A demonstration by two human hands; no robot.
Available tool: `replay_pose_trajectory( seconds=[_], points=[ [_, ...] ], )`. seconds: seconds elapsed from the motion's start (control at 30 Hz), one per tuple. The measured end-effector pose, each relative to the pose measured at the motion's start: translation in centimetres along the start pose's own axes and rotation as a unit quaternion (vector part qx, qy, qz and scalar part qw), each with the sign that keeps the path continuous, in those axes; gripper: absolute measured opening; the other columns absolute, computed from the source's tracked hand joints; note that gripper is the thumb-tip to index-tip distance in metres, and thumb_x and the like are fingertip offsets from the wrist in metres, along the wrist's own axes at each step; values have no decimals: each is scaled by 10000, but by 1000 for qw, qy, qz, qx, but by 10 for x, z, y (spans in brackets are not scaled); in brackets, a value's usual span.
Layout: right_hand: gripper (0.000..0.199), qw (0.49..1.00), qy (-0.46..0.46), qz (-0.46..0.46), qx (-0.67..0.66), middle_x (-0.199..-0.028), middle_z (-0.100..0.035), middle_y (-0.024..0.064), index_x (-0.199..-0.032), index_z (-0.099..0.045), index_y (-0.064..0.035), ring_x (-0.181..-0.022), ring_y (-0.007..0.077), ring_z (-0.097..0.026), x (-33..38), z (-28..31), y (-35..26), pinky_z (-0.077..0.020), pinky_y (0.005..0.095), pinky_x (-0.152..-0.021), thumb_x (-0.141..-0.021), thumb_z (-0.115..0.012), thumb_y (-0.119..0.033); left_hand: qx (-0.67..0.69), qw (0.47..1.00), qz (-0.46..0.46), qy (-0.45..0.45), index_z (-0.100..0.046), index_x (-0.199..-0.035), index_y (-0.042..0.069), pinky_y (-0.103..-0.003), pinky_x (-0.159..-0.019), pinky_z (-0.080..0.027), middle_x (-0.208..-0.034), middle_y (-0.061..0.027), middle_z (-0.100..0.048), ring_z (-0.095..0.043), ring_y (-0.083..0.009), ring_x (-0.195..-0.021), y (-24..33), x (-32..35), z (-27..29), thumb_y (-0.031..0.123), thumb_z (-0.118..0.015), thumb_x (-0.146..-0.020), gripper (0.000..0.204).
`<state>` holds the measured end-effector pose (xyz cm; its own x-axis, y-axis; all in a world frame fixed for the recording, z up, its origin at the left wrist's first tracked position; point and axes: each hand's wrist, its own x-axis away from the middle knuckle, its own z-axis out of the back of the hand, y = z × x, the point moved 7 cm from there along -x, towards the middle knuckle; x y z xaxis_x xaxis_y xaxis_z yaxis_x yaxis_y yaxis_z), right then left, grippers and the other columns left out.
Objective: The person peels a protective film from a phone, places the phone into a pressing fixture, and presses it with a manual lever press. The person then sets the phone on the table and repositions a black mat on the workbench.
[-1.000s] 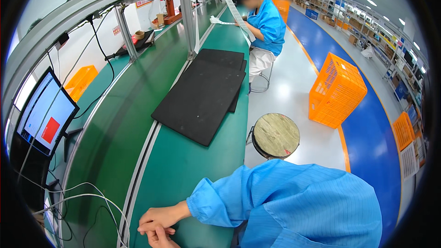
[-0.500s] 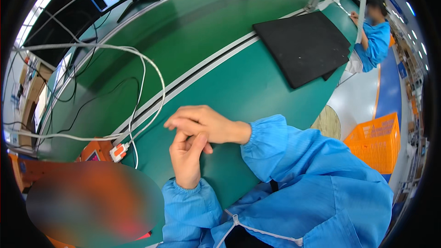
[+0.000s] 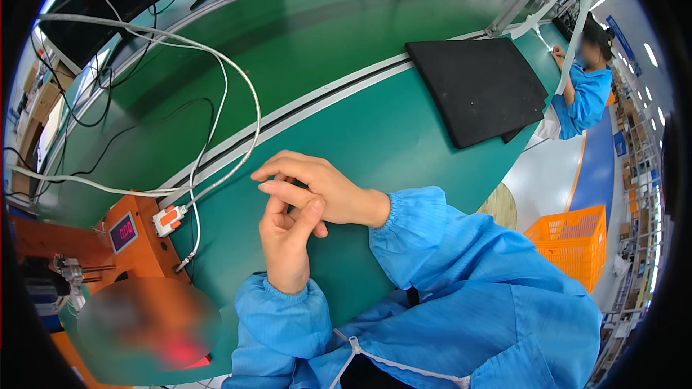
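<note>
A: Biggest first. Green surface, runs across the whole view, pale stripe along its middle.

B: Next?

A: Black mat flat on it, far right, well apart from the hands. Beyond that, a second person in a blue coat at the surface's far end.

B: Floor side?

A: Orange crate on the floor, right.

B: Left side?

A: Orange box with a small red readout, grey cable looping over the surface down to a white and orange plug just beside the box.

B: Hands?

A: Both low centre, on the surface, blue sleeves. Right hand lies over the left, fingers loosely curled, holding nothing. Left hand points up, fingers bent, thumb touching the right hand. Empty too.

B: Nearest thing?

A: The plug, near the left hand, not touching.
</note>
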<state>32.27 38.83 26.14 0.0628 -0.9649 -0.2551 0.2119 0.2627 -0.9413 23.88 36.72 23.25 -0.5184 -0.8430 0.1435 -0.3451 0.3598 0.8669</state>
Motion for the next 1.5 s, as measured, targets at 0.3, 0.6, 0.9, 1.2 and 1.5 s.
replay_pose_trajectory(
  seconds=[0.3, 0.6, 0.9, 1.2, 1.5],
  points=[
    [291, 998, 31, -41, 47, -1011, -629, 89, -1062, -633, -31, -839, 198, -612, -3, 8, 5, -498, 314, -729, -830, -680, -200, 130, 990, 54, 1, -515, -1182, -33, -225, -587, -414, -969, -59, -566, -506, -91, -654, -13, 0, 7, 102, -611, -881, 344],
    [196, 998, 16, 28, 57, -995, -627, 89, -1024, -657, -58, -901, 225, -611, -3, 2, -1, -498, 308, -754, -872, -613, -174, 23, 999, 15, 32, -568, -993, 37, -201, -539, -380, -815, -18, -562, -490, -83, -594, -2, -2, 4, 148, -612, -883, 162],
    [327, 978, 91, 67, 175, -1048, -598, 109, -1091, -614, -25, -888, 212, -618, -2, 15, -13, -504, 302, -768, -772, -687, -17, 49, 997, 50, -42, -587, -1086, 35, -230, -600, -429, -820, -4, -579, -540, -84, -694, -21, -8, 7, 198, -624, -892, 256],
    [285, 980, 70, 19, 188, -977, -605, 111, -1116, -583, -1, -867, 200, -580, 4, 21, -5, -471, 308, -775, -834, -553, -22, 54, 994, 13, -96, -619, -922, 37, -233, -646, -449, -815, -10, -588, -548, -93, -718, -14, -11, -3, 241, -614, -896, 205],
    [228, 988, -8, -153, 18, -929, -596, 72, -1101, -585, -20, -757, 108, -532, 6, 3, 21, -436, 221, -643, -940, -488, -150, 13, 996, -51, -75, -554, -933, 31, -240, -582, -447, -837, -36, -576, -545, -90, -704, -5, -16, -1, 185, -667, -833, 216]
  ],
)
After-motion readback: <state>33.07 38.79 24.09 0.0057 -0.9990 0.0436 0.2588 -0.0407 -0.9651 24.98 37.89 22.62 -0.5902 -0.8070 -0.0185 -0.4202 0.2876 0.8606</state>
